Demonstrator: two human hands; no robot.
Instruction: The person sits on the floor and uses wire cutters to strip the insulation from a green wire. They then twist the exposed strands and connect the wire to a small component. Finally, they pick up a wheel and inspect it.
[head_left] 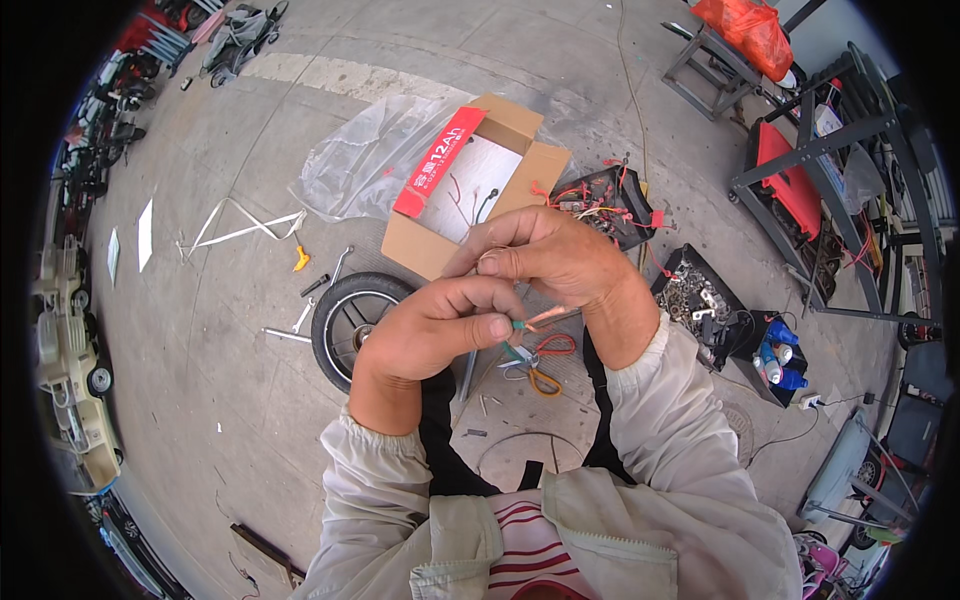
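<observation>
In front of my lap, my left hand (435,318) is closed, thumb against the bent forefinger, on a green-covered wire (518,325). Bare copper strands (548,314) stick out of its end toward my right wrist. Just above, my right hand (560,258) is closed too, its thumb and forefinger pressed together near the left fingertips. What the right fingers pinch is too small to make out. Below both hands, on the floor between my legs, lies a pair of scissors (543,368) with red and orange loop handles.
A spoked wheel (318,318) lies left of my knee, beside wrenches (303,318). Ahead are a cardboard box (408,243) with wires inside and a tray of red-tipped wires (632,230). To the right sit a black tray of metal parts (700,300) and several spray cans (772,362).
</observation>
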